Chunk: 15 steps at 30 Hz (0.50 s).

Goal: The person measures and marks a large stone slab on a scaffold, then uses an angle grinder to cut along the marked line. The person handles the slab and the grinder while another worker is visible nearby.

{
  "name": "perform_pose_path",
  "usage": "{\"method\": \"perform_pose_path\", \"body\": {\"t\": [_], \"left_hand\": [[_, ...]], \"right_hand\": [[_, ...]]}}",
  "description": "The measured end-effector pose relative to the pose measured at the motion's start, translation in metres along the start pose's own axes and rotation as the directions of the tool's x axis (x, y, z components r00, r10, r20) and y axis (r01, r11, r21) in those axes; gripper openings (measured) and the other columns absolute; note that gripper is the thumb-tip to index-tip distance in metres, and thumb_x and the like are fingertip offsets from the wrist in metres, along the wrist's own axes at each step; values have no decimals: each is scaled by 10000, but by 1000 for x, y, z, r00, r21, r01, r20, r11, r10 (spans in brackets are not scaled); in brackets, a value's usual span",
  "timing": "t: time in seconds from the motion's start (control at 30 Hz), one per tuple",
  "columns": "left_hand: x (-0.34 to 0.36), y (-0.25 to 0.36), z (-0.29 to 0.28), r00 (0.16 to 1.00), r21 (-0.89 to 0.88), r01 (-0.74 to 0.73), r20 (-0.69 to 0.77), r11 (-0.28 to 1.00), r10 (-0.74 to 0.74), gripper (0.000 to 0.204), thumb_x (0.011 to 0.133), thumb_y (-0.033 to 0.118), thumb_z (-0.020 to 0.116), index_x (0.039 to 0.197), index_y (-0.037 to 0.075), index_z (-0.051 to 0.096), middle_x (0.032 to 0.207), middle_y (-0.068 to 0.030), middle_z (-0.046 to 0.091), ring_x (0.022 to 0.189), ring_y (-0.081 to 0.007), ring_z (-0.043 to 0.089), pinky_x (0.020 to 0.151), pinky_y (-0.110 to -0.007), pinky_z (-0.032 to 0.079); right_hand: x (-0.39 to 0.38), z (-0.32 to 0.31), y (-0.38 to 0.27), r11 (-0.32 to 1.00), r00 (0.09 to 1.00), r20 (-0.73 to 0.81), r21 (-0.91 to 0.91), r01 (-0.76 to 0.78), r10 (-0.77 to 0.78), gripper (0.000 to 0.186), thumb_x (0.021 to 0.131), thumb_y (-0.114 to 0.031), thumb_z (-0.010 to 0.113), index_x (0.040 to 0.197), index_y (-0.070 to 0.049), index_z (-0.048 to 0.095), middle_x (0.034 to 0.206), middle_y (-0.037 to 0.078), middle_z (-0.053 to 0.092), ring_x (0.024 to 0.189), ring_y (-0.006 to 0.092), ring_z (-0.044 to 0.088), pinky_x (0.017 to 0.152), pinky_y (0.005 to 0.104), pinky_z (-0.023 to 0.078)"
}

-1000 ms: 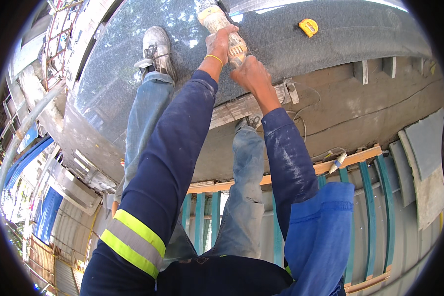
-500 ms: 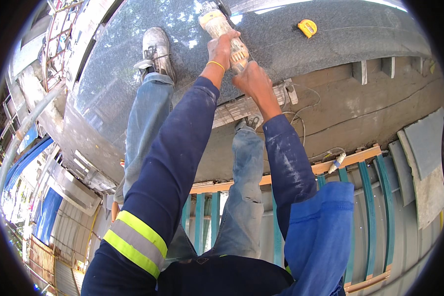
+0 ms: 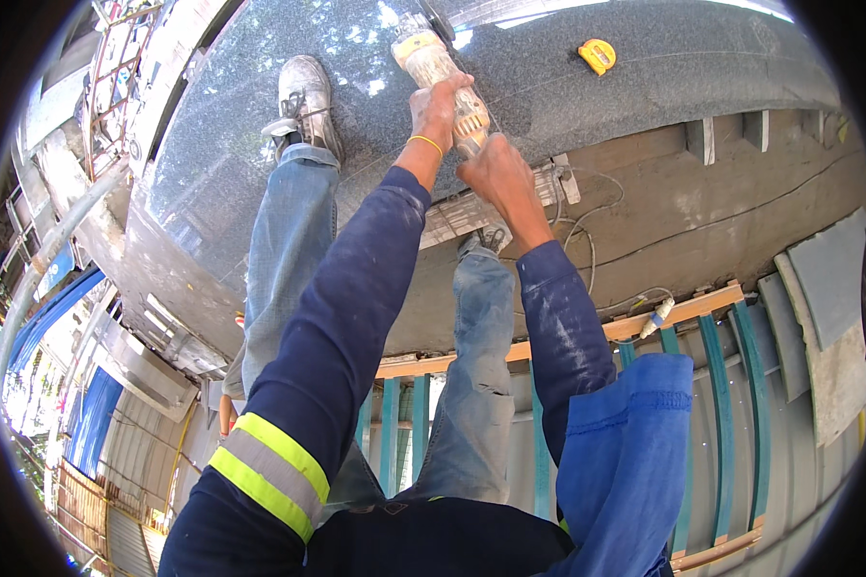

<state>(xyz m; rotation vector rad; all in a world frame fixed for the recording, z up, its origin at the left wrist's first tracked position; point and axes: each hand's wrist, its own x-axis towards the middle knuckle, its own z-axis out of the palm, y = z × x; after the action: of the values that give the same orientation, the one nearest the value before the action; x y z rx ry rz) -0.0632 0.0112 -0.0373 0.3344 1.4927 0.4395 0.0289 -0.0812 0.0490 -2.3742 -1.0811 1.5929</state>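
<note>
Both my hands grip a dusty yellow-and-white angle grinder (image 3: 431, 62) over a dark speckled stone slab (image 3: 548, 101). My left hand (image 3: 439, 113) wraps round the middle of its body, a yellow band at the wrist. Behind it, my right hand (image 3: 500, 183) is closed on the rear end of the grinder. The tool's head and dark disc sit at the top of the view, near the slab; whether the disc touches the stone I cannot tell. A yellow tape measure (image 3: 598, 56) lies on the slab, right of the grinder.
My dusty left shoe (image 3: 305, 101) stands on the slab; my right foot (image 3: 484, 238) is lower, by a pale board (image 3: 443, 219). A thin cable (image 3: 595, 207) loops at the right, near a plug connector (image 3: 657, 317). Teal bars (image 3: 717, 413) and loose grey panels (image 3: 830, 279) lie beyond.
Both hands and the grinder have shifted very slightly right and down. My grip on it looks the same.
</note>
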Motion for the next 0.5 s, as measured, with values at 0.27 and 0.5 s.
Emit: {"method": "perform_pose_path", "body": {"t": [0.27, 0.5], "left_hand": [[22, 25, 1, 998, -10, 30, -59, 1000, -30, 321, 815, 194, 749, 1046, 35, 593, 838, -116, 659, 690, -266, 698, 616, -451, 614], [4, -3, -4, 1000, -6, 9, 4, 1000, -9, 298, 830, 204, 735, 1032, 35, 596, 845, -118, 655, 681, -252, 687, 606, -421, 607]], "right_hand": [[24, -5, -17, 999, 999, 8, 0, 41, -41, 337, 790, -161, 676, 990, 110, 671, 989, 355, 699, 976, 494, 697, 860, 529, 548], [1, 1, 0, 1000, 1000, 9, -6, -5, 6, 336, 771, -178, 703, 952, 102, 659, 969, 355, 699, 972, 502, 693, 861, 535, 543]]}}
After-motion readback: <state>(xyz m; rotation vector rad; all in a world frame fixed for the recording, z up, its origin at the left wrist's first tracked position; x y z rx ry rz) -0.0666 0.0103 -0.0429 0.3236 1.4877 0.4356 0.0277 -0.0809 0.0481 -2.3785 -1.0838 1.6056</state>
